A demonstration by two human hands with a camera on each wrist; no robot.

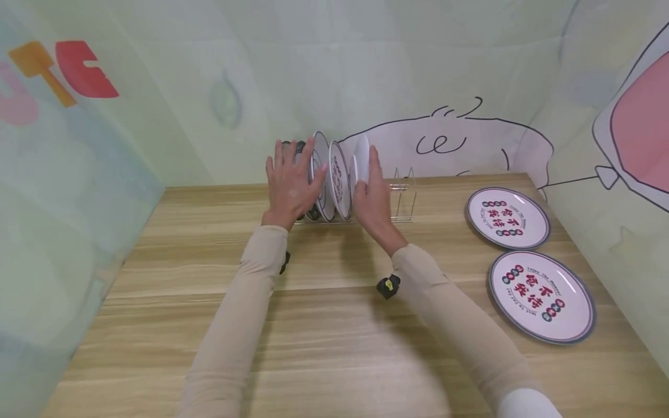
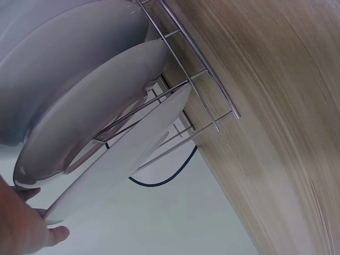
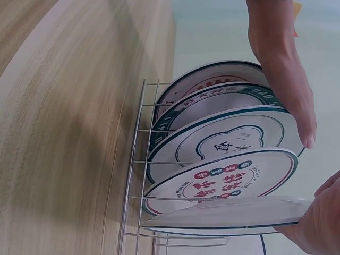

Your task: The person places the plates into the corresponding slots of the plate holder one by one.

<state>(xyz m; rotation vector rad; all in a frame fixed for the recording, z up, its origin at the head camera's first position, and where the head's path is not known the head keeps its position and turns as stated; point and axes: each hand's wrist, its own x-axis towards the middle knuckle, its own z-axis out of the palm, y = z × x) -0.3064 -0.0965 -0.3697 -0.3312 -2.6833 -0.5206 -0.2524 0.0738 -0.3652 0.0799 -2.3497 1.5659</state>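
Note:
Several plates (image 3: 223, 143) with dark rims lean side by side in a wire rack (image 3: 139, 175). At the right end of the row, my right hand (image 1: 372, 200) grips a white plate (image 1: 360, 155) by its edge; in the right wrist view its lower edge is at the rack. Next to it leans a plate with red lettering (image 1: 340, 180). My left hand (image 1: 292, 183) rests over the left plates, fingers extended and its thumb near a plate's rim. The left wrist view shows the plates' pale undersides (image 2: 90, 111), with fingertips (image 2: 57, 235) at an edge.
Two printed plates lie flat on the wooden table (image 1: 209, 325) at the right, a farther one (image 1: 507, 217) and a nearer one (image 1: 543, 296). Empty wire slots of the rack show right of my right hand. A printed cloth wall (image 1: 209, 87) stands behind.

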